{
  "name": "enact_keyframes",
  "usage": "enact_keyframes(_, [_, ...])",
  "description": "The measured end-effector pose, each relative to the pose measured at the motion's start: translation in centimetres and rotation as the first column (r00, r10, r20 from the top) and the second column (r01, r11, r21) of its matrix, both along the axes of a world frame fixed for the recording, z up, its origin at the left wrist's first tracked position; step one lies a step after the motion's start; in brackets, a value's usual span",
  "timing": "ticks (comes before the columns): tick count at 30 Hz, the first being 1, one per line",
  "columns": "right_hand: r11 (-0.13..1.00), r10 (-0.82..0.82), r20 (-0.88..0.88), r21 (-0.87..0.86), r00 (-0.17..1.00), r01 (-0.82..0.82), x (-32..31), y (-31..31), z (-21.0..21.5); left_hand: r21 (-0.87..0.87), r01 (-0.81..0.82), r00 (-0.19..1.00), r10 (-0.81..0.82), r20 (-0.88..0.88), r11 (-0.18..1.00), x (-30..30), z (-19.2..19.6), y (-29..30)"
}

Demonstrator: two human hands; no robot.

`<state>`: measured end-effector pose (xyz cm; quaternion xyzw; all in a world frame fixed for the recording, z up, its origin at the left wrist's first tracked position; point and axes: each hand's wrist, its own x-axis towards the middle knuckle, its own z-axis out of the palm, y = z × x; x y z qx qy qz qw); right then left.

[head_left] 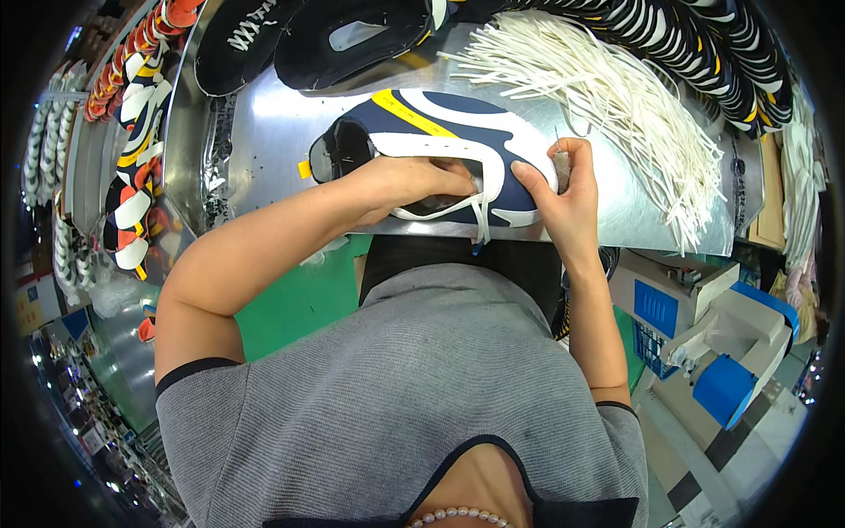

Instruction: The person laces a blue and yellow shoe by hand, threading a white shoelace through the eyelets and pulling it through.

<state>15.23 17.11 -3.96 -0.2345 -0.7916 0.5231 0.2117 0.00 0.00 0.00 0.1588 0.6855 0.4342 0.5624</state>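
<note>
A navy shoe upper (519, 141) with white overlays and a yellow stripe lies on its side at the metal table's front edge. My left hand (414, 183) reaches into its opening, fingers bent and pressed together inside; what they pinch is hidden. A white shoelace (481, 216) hangs from the front end of the eyelet strip, beside those fingertips. My right hand (568, 194) is closed at the toe end, thumb on the upper's edge. Its curled fingers hold a small tool (562, 167) with a brownish handle and a thin metal needle pointing away from me.
A heap of loose white laces (607, 97) covers the table's right side. Black shoe uppers (352, 40) lie at the back left, and a long row of stacked uppers (695, 53) curves along the back right. A beige and blue machine (726, 352) stands below on the right.
</note>
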Motion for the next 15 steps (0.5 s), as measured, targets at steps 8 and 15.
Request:
enact_keyframes(8, [0.981, -0.009, 0.11, -0.193, 0.994, 0.031, 0.4, 0.3, -1.2, -0.164, 0.037, 0.996, -0.049, -0.07, 0.986, 1.0, 0.9, -0.2])
enact_keyframes(15, [0.967, -0.006, 0.051, -0.255, 0.999, 0.019, 0.5, 0.5, -1.0, -0.026, 0.048, 0.667, -0.051, -0.743, 0.999, -0.2, -1.4, -0.7])
